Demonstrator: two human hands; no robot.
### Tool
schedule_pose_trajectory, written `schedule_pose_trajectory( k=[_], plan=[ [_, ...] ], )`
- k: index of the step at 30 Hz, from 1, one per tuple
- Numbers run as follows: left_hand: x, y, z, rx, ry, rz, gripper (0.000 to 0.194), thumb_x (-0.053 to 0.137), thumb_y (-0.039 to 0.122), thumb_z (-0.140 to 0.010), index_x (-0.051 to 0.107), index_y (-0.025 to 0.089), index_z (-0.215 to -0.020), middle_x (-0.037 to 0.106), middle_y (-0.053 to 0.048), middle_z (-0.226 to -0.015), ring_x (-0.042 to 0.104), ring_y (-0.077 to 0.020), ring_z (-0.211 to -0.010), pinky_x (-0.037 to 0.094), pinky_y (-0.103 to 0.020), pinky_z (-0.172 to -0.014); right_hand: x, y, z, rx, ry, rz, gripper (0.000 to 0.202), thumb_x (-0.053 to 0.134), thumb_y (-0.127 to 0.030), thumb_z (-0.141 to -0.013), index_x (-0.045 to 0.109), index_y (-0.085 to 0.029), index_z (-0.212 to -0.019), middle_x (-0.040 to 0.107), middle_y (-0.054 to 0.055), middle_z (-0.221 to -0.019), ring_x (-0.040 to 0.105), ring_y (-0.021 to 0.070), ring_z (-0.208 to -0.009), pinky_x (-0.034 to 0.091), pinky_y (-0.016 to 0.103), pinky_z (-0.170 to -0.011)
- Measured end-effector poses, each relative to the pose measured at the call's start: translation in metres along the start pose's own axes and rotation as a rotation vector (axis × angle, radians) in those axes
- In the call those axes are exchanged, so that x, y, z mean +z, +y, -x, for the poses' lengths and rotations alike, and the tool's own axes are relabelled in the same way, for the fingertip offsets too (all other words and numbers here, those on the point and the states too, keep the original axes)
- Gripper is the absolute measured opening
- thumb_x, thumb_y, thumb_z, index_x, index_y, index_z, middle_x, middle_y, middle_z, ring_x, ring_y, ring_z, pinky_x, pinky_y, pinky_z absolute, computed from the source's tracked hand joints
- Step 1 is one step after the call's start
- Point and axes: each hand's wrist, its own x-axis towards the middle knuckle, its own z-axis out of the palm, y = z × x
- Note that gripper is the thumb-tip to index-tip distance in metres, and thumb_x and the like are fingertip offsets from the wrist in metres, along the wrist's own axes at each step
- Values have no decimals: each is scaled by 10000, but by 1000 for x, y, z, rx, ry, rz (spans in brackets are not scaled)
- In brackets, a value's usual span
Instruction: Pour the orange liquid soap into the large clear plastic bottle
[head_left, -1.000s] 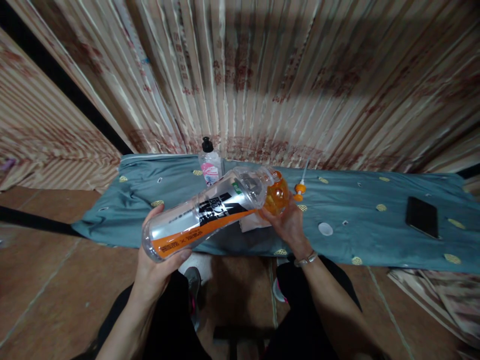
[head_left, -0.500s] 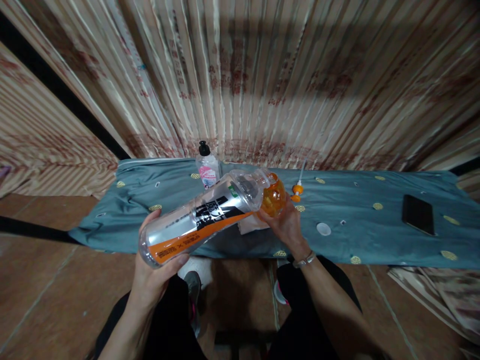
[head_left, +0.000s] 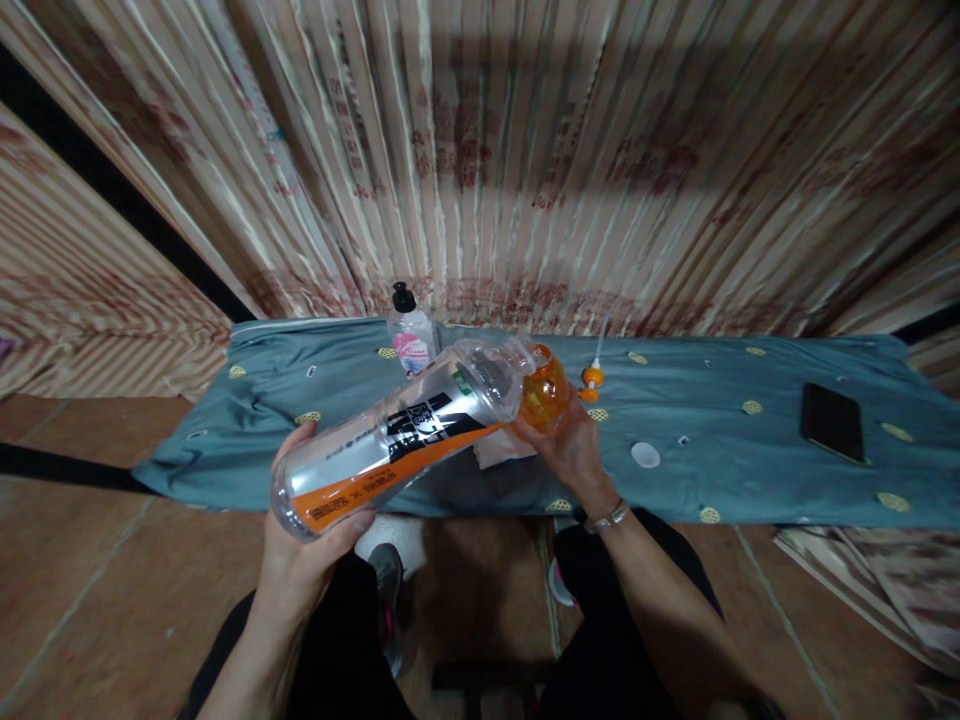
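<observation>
Dark-trousered legs (head_left: 352, 650) and a grey shoe (head_left: 386, 570) show below the near edge of a cloth-covered desk (head_left: 720, 470), where a person's bare hands bring two containers together. The left hand (head_left: 304, 550) cradles the base of a large clear bottle (head_left: 397, 440) with a silver, black and orange label, its fingers curled around the plastic. The bottle is held above the desk, its long axis slanting from the base at lower left to the neck at upper right, the mouth pointing to the person's right. There it meets a small orange container (head_left: 546, 392), gripped in the fingers of the right hand (head_left: 570, 445), a metallic band (head_left: 609, 517) at that wrist; whether the two rims actually touch is hard to make out.

Partly hidden beneath the pair lies a pale sheet (head_left: 502, 449). To the right rest a white disc (head_left: 645, 455) and a black flat object (head_left: 832, 422). Farther back, an orange pump top (head_left: 592, 378) lies with its clear tube pointing away, while a black-capped bottle (head_left: 412, 340) stands upright before a striped, red-patterned curtain (head_left: 480, 230).
</observation>
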Motion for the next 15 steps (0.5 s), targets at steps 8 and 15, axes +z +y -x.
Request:
schedule_pose_trajectory(
  k=[8,15],
  plan=[
    [3,2,1,-38,26,43,1163,1159,428,-609,653,365,-1654,828,-58,-1401,826,-347,-1161,729,-364,-820,2,-1,0,-2,26,-3,844,952,-674,-840,711,-306,-1560,884,128,-1420,878,417,-1288,738,622,-1118],
    [5,4,1,-43,44,61,1140,1168,399,-601,683,372,-1632,840,-58,-1385,828,-355,-1160,743,-390,-844,1,-2,0,18,35,3,839,969,-637,-824,703,-336,-1560,882,133,-1450,869,438,-1313,727,630,-1138]
  ],
)
